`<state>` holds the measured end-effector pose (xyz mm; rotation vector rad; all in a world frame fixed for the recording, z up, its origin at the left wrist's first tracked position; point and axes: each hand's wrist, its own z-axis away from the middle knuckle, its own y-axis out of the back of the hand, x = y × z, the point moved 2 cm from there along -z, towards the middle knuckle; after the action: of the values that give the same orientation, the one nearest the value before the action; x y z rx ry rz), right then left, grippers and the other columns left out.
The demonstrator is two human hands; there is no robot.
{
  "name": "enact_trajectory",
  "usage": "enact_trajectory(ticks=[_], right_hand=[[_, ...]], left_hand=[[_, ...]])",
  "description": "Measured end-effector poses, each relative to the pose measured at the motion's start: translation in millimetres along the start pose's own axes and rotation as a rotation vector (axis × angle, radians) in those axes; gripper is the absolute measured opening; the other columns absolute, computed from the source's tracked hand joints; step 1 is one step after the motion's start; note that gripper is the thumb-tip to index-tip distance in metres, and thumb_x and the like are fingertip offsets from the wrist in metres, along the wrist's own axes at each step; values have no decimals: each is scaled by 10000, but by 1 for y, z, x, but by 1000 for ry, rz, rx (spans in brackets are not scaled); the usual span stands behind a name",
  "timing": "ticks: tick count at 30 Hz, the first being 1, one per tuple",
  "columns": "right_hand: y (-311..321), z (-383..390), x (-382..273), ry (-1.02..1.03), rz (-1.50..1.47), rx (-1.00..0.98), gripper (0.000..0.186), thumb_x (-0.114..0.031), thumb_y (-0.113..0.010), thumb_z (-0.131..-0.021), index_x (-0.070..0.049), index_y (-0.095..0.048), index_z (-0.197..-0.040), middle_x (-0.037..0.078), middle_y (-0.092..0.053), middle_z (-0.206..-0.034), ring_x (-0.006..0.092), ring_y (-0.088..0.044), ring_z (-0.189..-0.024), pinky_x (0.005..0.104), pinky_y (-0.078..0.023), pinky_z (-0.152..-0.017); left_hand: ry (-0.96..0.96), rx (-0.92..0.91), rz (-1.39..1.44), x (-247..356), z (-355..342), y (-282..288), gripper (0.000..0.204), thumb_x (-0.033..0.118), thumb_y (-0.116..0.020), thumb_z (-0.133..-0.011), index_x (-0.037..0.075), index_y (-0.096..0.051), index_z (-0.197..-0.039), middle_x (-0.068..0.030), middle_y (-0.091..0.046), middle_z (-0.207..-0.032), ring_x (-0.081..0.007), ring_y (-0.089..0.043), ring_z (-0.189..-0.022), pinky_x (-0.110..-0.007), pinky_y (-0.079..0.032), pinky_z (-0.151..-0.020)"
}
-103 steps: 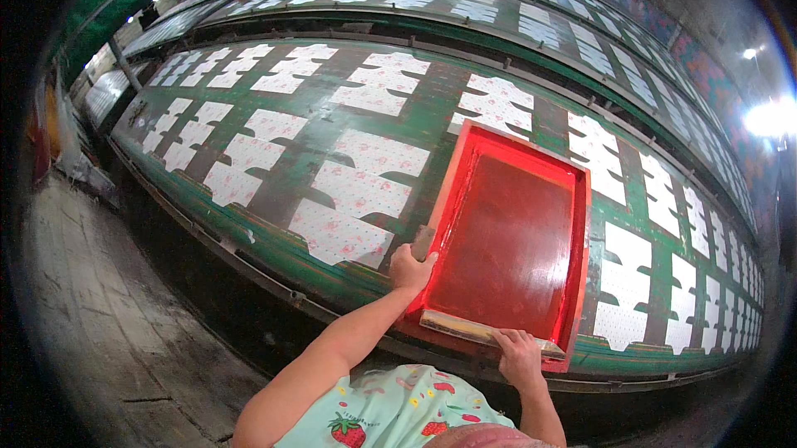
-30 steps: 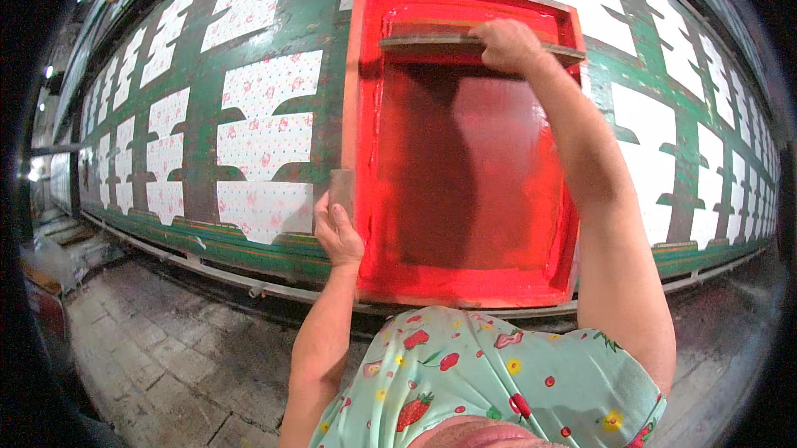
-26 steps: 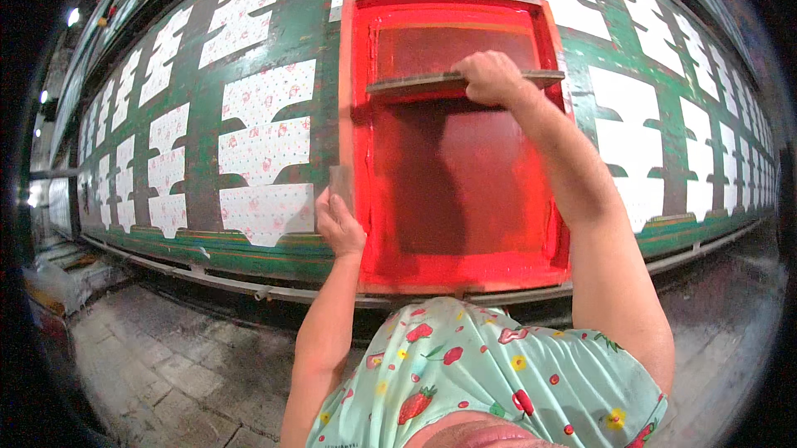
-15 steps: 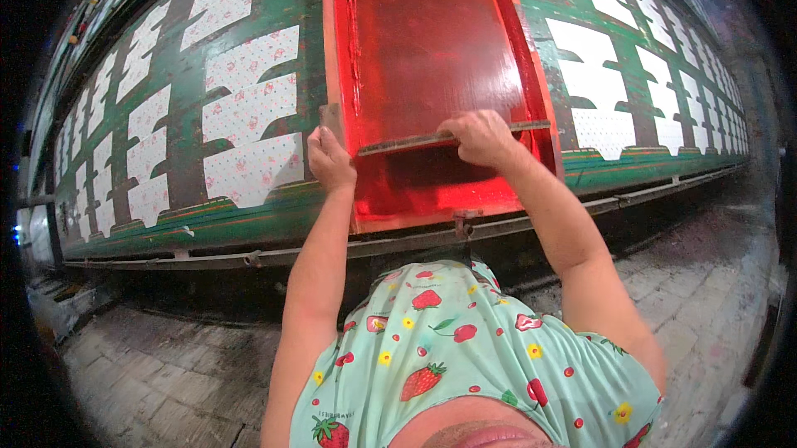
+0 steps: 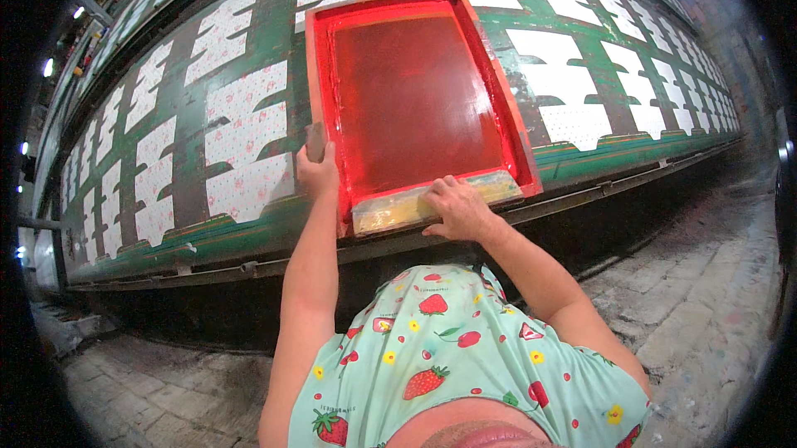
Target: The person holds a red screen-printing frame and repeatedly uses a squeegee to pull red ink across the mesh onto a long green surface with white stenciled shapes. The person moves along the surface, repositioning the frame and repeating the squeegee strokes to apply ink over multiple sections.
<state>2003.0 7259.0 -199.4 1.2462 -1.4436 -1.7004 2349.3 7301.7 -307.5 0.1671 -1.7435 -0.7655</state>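
Observation:
A red-inked screen frame lies on the long green table, with dark red mesh inside its raised rim. My left hand grips a grey-brown block at the frame's left rail. My right hand rests curled over a squeegee with a pale, stained yellowish face, lying across the near end of the frame. Whatever is under the screen is hidden.
Rows of white cut fabric pieces, some printed with small flowers or dots, cover the table on both sides. A metal rail runs along its near edge, above a grey paved floor. More long tables stand behind.
A second ago the squeegee was at the screen's far end; my right hand has drawn it down to the near end and it now shows its pale face. My left hand stays on the block.

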Motion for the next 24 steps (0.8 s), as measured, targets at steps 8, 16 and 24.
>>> enact_trajectory(ticks=[8,16,24], right_hand=[[25,59,57,70,-249,143,474,-339,-932,-854,-108,-790,-1243,119,-765,-1283,358,-709,-1240,509,-565,-1068],[46,113,182,-325,-251,518,421,-125,-901,-864,-65,-781,-1262,187,-748,-1364,404,-689,-1276,514,-568,-1110],[20,76,236,-560,-291,425,724,-79,-918,-848,-44,-633,-1513,230,-706,-1431,452,-667,-1296,525,-544,-1131]], left_hand=[[79,7,-195,7,-4,1,599,527,-919,-885,18,-822,-1186,-215,-838,-1123,-415,-803,-1046,-527,-608,-943],[69,56,-299,10,-8,-2,528,491,-920,-895,16,-838,-1111,-201,-842,-992,-390,-810,-956,-511,-610,-901],[67,55,-203,1,-10,-3,462,403,-934,-908,-13,-824,-1074,-200,-838,-983,-380,-804,-923,-500,-605,-869]])
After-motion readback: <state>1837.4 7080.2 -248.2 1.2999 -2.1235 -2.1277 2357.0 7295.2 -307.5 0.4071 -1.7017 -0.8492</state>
